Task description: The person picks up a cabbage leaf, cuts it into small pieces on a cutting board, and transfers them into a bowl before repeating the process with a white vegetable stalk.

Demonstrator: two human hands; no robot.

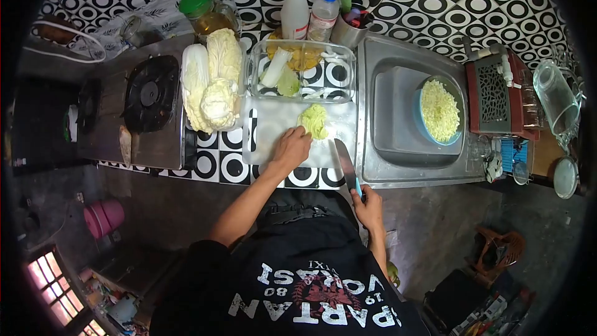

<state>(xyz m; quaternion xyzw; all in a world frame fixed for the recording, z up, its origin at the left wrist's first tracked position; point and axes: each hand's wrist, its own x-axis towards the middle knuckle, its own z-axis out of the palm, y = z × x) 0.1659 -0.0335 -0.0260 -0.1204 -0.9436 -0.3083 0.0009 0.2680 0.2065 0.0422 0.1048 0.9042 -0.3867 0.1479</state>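
Note:
My left hand (293, 147) lies on a pale translucent cutting board (273, 115), its curled fingers holding the lower left edge of a yellow-green piece of napa cabbage (315, 121). In my right hand (368, 205) is the blue handle of a kitchen knife (344, 160). The blade points up and away from me, over the board's right side, apart from the cabbage. Behind the board, a divided glass dish (301, 98) contains a white and green cabbage piece (277, 68) and small scraps.
Left of the board stands a container of napa cabbages (219, 102), beside a gas stove (149, 96). On the right, a blue bowl of chopped cabbage (439, 112) sits in the steel sink (388, 174). Bottles (323, 15) and a metal utensil cup (349, 32) stand behind the dish.

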